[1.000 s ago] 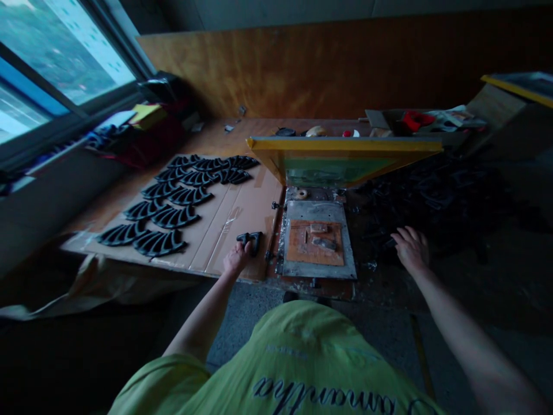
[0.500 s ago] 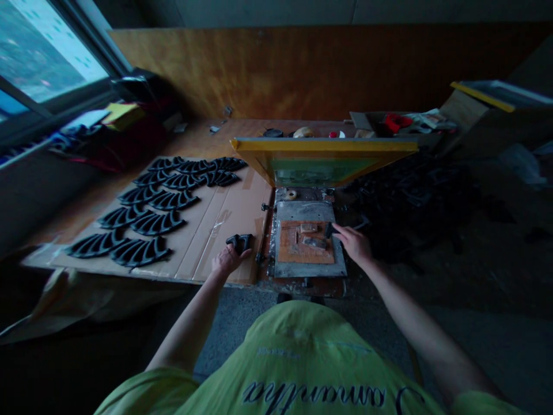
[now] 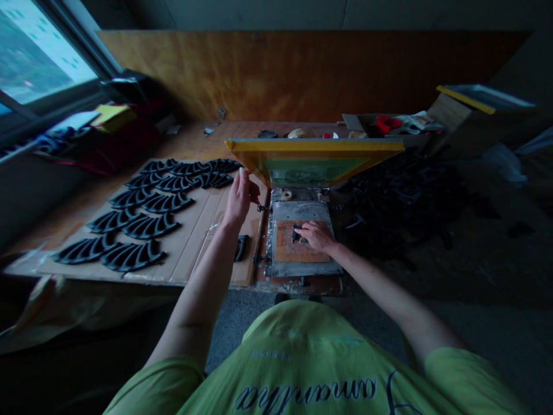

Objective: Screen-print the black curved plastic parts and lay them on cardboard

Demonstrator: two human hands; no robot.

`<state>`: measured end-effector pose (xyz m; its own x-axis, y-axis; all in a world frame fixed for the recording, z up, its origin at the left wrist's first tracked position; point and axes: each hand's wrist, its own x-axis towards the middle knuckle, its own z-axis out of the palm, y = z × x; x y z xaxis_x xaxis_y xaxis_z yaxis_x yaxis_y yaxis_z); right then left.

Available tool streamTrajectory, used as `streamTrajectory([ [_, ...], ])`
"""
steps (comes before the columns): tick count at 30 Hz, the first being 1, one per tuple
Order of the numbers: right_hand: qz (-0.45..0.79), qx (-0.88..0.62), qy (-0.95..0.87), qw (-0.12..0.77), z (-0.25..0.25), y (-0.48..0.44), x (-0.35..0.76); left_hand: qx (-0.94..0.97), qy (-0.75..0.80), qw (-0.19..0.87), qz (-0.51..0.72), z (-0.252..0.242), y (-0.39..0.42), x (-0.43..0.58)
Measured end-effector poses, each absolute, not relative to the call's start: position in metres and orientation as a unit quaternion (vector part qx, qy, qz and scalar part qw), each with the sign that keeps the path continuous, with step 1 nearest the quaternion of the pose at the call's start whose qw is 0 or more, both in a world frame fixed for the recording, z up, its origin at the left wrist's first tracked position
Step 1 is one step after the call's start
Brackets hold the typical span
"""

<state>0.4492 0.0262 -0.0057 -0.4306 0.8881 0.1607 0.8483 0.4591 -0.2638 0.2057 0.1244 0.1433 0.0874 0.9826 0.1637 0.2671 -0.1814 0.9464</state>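
Note:
My left hand (image 3: 242, 200) is raised beside the left edge of a tilted-up screen with a yellow-taped frame (image 3: 315, 147). Its fingers are apart, and nothing shows in them. Below it, a black curved plastic piece (image 3: 242, 248) lies on the cardboard, partly behind my forearm. My right hand (image 3: 316, 235) is over a brown board (image 3: 283, 253) on a grey metal plate (image 3: 302, 270). Its fingers are closed on a small black plastic part (image 3: 296, 233), set down at the blocks on the board. My fingers hide part of it.
Overlapping rows of black curved pieces (image 3: 133, 253) cover the left of the cardboard (image 3: 190, 253). A dark heap of black parts (image 3: 389, 202) lies to the right. A tape roll (image 3: 286, 195) sits behind the plate. Boxes and cloths stand at the back.
My left hand has let go of the black piece on the cardboard and moved up towards the screen frame. My right hand has carried its black part left onto the middle of the board.

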Motion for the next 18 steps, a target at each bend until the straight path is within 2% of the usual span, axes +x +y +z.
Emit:
streamTrajectory([
  [3,0.082,-0.507,-0.848,0.127,0.002,0.026,0.449,0.570,0.439,0.459,0.521,0.162,0.121,0.223],
  [8,0.074,-0.530,-0.838,0.111,0.003,0.026,0.449,0.574,0.412,0.461,0.537,0.161,0.115,0.223],
  [14,0.059,-0.511,-0.844,0.152,-0.012,0.022,0.431,0.585,0.411,0.456,0.530,0.144,0.108,0.216],
  [16,0.090,-0.475,-0.861,0.157,-0.016,0.014,0.431,0.594,0.420,0.454,0.514,0.135,0.097,0.210],
  [18,0.135,-0.511,-0.825,0.202,-0.015,0.006,0.445,0.592,0.432,0.463,0.498,0.123,0.083,0.200],
])
